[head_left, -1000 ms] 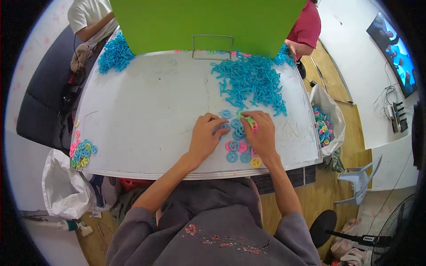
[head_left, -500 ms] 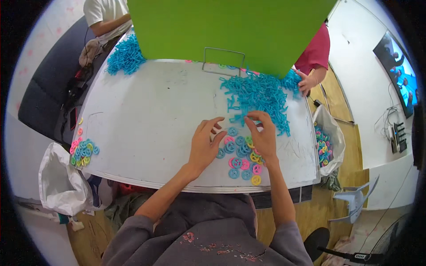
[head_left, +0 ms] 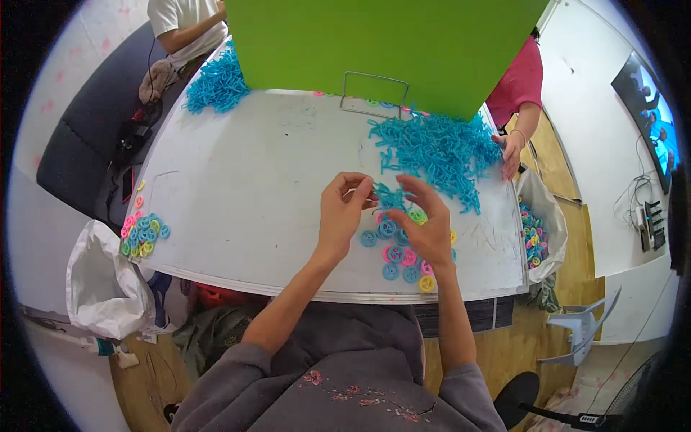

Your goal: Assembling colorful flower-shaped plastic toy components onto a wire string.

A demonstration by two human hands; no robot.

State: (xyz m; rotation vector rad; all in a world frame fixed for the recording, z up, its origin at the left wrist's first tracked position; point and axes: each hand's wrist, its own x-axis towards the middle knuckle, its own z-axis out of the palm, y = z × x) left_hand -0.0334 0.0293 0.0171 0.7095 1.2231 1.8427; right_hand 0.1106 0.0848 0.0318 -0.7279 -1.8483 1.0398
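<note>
My left hand (head_left: 344, 212) is closed, its thumb and fingertips drawn together beside a few small blue plastic pieces (head_left: 389, 196). What it pinches is too small to make out. Facing it across those pieces, my right hand (head_left: 426, 229) has its thumb and fingers apart. Under and around the right hand lie small round spoked discs (head_left: 390, 271) in blue, pink, yellow and green, partly covered by it. Just beyond both hands spreads a large heap of blue plastic pieces (head_left: 439, 155).
A green board (head_left: 381, 50) stands across the far side of the white table (head_left: 237, 194), with a wire frame (head_left: 374, 93) before it. More discs (head_left: 144, 234) lie at the left edge. White sacks (head_left: 108, 288) hang either side. Two people sit beyond; one's hand (head_left: 512, 153) is at right.
My left hand has moved forward and closed its fingertips near the blue pieces. The right hand's pinch has opened. The other person's hand at right has drawn back from the heap. The view shifted slightly.
</note>
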